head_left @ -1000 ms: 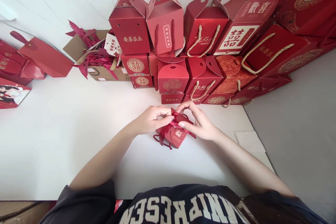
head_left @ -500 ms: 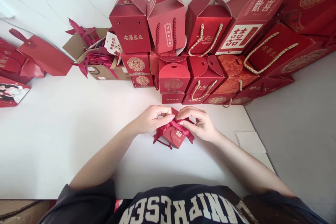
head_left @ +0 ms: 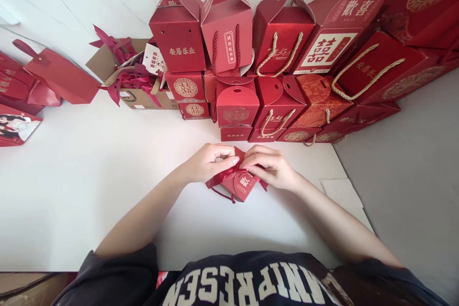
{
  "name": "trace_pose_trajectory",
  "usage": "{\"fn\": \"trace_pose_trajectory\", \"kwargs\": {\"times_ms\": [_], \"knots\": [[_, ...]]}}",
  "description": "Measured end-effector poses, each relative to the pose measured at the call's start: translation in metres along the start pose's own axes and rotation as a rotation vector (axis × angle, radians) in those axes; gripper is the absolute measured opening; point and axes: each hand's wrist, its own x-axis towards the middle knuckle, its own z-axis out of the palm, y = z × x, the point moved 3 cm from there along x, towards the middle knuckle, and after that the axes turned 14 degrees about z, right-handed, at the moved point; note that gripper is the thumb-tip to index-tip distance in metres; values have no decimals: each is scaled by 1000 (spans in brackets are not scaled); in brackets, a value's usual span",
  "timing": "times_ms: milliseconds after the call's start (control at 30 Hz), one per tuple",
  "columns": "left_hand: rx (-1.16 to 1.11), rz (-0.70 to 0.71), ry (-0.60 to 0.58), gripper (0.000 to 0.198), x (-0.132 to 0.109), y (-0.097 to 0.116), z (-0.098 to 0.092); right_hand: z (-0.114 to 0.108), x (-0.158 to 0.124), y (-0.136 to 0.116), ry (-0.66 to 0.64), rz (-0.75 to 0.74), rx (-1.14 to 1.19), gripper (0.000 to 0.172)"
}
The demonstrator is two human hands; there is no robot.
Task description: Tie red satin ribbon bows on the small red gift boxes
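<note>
A small red gift box (head_left: 241,190) with pale lettering rests on the white table close in front of me, a dark red cord handle (head_left: 223,194) at its left side. Dark red ribbon (head_left: 221,178) lies across its top, the ends spreading to left and right. My left hand (head_left: 212,161) is closed, thumb and fingers pinching the ribbon at the top of the box. Opposite it, my right hand (head_left: 269,166) also pinches the ribbon near its middle. The fingers partly hide where the ribbon crosses.
Stacked red gift boxes (head_left: 236,103), some with gold rope handles, line the wall behind. An open cardboard box (head_left: 148,99) of ribbons stands left of them. More red boxes (head_left: 64,76) are at the far left. A white sheet (head_left: 342,193) lies at right.
My right hand's fingers have closed in further over the ribbon. The right ribbon end has shifted, showing more of the box's lettering. The left hand has barely moved.
</note>
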Motion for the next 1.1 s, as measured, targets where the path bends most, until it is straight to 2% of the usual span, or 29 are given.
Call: {"fn": "trace_pose_trajectory", "kwargs": {"times_ms": [133,333,500,633,767,900,1100], "knots": [[-5,3,20,34,0,-2,1,-4,-1,2,-47,-80,-127,16],[-73,-88,61,32,-2,-1,4,-4,-2,3,-15,-104,-250,15],[-62,-91,66,26,-3,2,7,-2,0,1,-47,-61,-204,13],[8,-90,66,14,-4,9,10,0,1,2,-44,33,-109,19],[216,-55,101,3,-6,19,12,2,0,3,-26,72,-73,22],[521,52,151,10,-8,24,17,3,0,3,-26,81,-55,21],[1049,269,262,12,-11,18,33,6,1,-3,2,105,-43,13]]}}
